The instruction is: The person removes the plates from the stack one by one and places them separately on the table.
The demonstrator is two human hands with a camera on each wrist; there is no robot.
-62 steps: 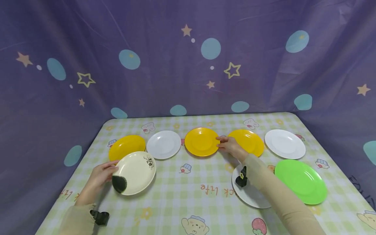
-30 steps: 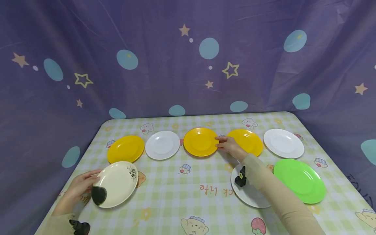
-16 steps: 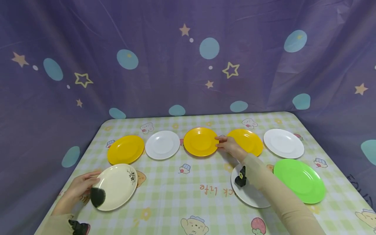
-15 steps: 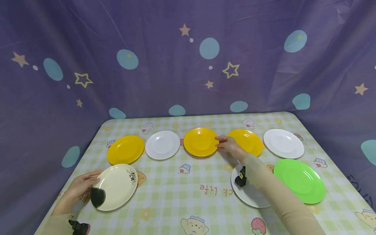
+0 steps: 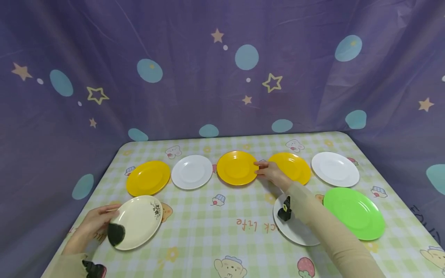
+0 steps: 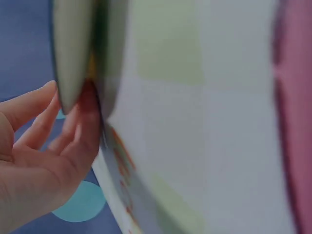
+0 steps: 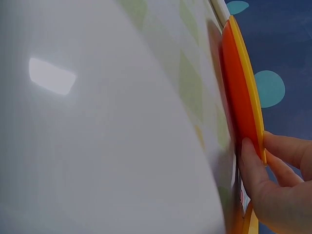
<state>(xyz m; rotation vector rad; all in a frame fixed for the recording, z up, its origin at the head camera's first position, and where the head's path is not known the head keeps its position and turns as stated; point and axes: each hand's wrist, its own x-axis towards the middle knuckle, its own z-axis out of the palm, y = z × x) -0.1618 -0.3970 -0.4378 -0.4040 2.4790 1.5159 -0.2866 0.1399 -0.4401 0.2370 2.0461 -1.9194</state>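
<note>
My left hand [image 5: 97, 221] pinches the left rim of a cream plate [image 5: 139, 220] with a dark green patch and a black floral print. In the left wrist view the thumb and fingers [image 6: 87, 122] lie on either side of that plate's edge. At the back middle, my right hand [image 5: 272, 173] pinches the right rim of a yellow plate [image 5: 236, 168]. The right wrist view shows this yellow plate [image 7: 243, 87] edge-on between thumb and fingers. A white plate [image 5: 292, 231] lies under the right forearm, partly hidden by it.
Along the back stand a yellow plate [image 5: 148, 177] at left, a white plate [image 5: 192, 172], another yellow plate [image 5: 292, 166] partly behind the right hand, and a white plate [image 5: 335, 169]. A green plate [image 5: 354, 214] lies at right. A checked tablecloth [image 5: 198, 247] covers the table; a purple curtain [image 5: 194, 104] hangs behind.
Over the past two seconds my left hand has carried the cream plate left and nearer the front, away from the left yellow plate. My right hand has stayed at the middle yellow plate's rim.
</note>
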